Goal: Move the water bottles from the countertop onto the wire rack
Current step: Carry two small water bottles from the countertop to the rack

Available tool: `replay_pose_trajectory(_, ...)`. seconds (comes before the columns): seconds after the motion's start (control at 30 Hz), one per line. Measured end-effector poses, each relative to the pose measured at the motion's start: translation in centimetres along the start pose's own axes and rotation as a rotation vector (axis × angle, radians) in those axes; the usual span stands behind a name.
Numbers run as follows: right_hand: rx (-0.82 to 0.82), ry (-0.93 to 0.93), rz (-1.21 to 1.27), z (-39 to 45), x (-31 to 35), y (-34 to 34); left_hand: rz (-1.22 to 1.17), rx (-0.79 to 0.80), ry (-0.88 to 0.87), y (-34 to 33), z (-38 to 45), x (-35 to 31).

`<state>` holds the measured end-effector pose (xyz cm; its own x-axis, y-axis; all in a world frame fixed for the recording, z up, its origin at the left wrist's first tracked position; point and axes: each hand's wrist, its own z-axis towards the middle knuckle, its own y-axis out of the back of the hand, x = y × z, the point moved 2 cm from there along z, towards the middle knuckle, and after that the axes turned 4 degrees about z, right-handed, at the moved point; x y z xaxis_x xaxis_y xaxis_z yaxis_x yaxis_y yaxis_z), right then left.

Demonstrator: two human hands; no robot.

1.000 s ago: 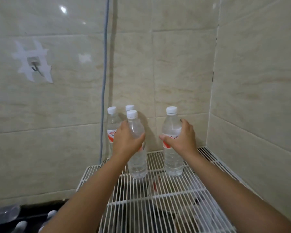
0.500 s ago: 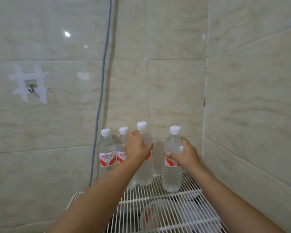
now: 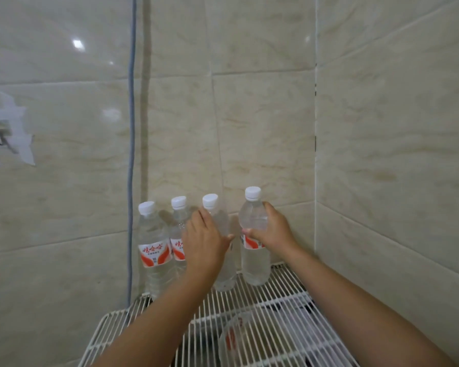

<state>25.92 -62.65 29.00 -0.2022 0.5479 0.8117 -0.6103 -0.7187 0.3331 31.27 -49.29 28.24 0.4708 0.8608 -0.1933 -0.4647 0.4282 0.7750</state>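
Seen from the head camera: four clear water bottles with white caps stand upright in a row along the back of a white wire rack (image 3: 249,308) set in the corner of a tiled wall (image 3: 263,128). The person's left hand (image 3: 204,242) wraps around the third bottle (image 3: 221,223), fingers curled over its body, covering most of the label. The right hand (image 3: 272,231) grips the fourth bottle (image 3: 255,258) at its shoulder, thumb across the front just above the red and white label, its base resting on the wires. The first bottle (image 3: 154,250), at the far left, and the second bottle (image 3: 177,234), just beside it, stand untouched by either hand, their red and white labels facing forward. The bottles stand close together, the middle pair nearly touching. A grey cable (image 3: 131,154) runs down the wall behind the left end of the rack. A taped hook (image 3: 3,133) is fixed to the tiles at the far left. Beneath the rack, a blurred clear container (image 3: 236,337) shows through the wires.
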Motion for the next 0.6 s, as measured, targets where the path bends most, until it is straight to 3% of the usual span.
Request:
replay_pose_trajectory(0.2,0.025,0.017,0.003,0.3,-0.3,-0.4,-0.082,0.042,-0.126,-0.2,0.2,0.5)
replay_pose_trajectory(0.4,0.009,-0.001,0.078,0.2,-0.7,0.1,-0.232,0.241,-0.177,0.8,2.6,-0.4)
replay_pose_trajectory(0.6,0.025,0.012,0.083,-0.1,-0.8,0.0,-0.189,0.228,-0.224,1.2,3.0,0.3)
